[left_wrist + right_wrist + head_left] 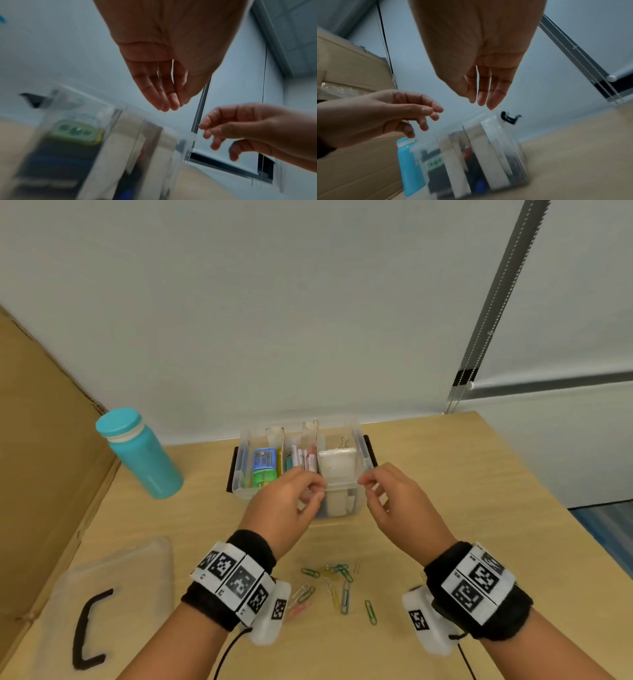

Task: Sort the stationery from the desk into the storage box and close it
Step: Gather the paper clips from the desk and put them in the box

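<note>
A clear storage box (242,470) stands open at the back middle of the desk, its compartments holding blue and green packets (264,469), pens and a white block (337,463). My left hand (317,491) hovers over the box's near edge with loosely bent fingers and nothing in them. My right hand (368,486) hovers by the near right corner, also holding nothing. Both wrist views show relaxed fingers (169,102) (481,100) above the blurred box (106,135) (488,148). Several coloured paper clips (334,587) lie on the desk between my wrists.
The box's clear lid (137,570) with a black handle (85,628) lies at the near left. A teal bottle (142,455) stands left of the box. A cardboard carton (41,460) lines the left side. The desk edge (555,494) runs along the right.
</note>
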Motion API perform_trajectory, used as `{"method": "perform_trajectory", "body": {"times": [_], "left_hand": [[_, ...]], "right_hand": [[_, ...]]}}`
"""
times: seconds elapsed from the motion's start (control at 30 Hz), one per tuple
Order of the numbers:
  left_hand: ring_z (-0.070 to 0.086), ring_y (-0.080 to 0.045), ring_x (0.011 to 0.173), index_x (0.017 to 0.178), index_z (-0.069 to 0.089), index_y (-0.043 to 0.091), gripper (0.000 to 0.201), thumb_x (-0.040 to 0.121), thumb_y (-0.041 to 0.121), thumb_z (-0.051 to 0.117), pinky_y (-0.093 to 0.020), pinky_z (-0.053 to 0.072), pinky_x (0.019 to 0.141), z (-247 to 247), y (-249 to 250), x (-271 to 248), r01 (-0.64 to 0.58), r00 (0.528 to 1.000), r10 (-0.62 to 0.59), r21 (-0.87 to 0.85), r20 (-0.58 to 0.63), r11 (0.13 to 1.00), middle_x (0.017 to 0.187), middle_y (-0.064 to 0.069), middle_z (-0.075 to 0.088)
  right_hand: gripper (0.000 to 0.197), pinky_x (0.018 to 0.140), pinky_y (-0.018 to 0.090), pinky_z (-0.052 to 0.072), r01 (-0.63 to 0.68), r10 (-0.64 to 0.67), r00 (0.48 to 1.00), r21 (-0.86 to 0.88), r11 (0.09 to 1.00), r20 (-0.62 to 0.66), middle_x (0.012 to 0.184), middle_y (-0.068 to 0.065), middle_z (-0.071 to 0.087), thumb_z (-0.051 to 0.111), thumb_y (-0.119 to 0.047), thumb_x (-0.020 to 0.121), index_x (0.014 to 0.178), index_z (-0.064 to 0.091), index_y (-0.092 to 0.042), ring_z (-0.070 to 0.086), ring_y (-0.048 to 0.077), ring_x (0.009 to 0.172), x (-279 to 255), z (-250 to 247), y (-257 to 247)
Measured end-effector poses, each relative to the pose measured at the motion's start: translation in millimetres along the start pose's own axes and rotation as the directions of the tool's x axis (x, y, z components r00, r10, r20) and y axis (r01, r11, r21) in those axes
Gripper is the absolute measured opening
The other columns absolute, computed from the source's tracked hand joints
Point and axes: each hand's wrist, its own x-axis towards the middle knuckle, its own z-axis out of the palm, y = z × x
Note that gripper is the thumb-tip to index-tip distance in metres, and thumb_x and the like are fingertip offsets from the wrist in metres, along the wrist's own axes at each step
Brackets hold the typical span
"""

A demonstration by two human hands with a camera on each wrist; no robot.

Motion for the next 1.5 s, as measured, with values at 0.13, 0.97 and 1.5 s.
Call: {"method": "perform_trajectory", "body": {"times": [0.13, 0.97, 1.5], "left_hand": [[0.056, 0.001, 0.078, 0.105, 0.061, 0.033, 0.016, 0.091, 0.03, 0.055, -0.017, 0.048, 0.071, 19, -23, -38, 0.1, 0.975, -0.103, 0.023, 0.197, 0.995, 0.095, 0.018, 0.059], [0.058, -0.018, 0.1, 0.109, 0.06, 0.019, 0.021, 0.089, 0.021, 0.055, -0.03, 0.048, 0.086, 62, -41, -71, 0.186, 0.825, -0.334, 0.339, 0.456, 0.922, 0.111, 0.001, 0.06], [0.057, -0.011, 0.075, 0.109, 0.06, 0.018, 0.026, 0.1, 0.011, 0.036, -0.022, 0.05, 0.072, 53, -63, -76, 0.536, 0.837, -0.393, -0.428, 0.381, 0.728, 0.091, 0.0, 0.055]], "right_hand": [[0.006, 0.06, 0.015, 0.038, -0.18, 0.189, 0.947, -0.06, 0.982, 0.26, 0.085, -0.006, 0.055, 0.057, -0.017, 0.089, 0.089, 0.054, -0.022, 0.054, 0.007, 0.072, -41, 18, 13], [0.021, 0.057, 0.025, 0.051, -0.85, 0.487, 0.511, 0.499, 0.168, 0.708, 0.085, 0.008, 0.056, 0.042, -0.006, 0.099, 0.107, 0.062, -0.001, 0.053, 0.015, 0.061, -79, 45, 7], [0.032, 0.075, 0.027, 0.043, -0.327, 0.51, 0.719, -0.419, 0.847, 0.472, 0.117, 0.011, 0.056, 0.041, -0.024, 0.095, 0.118, 0.049, -0.004, 0.06, 0.024, 0.104, -78, 81, -27]]}}
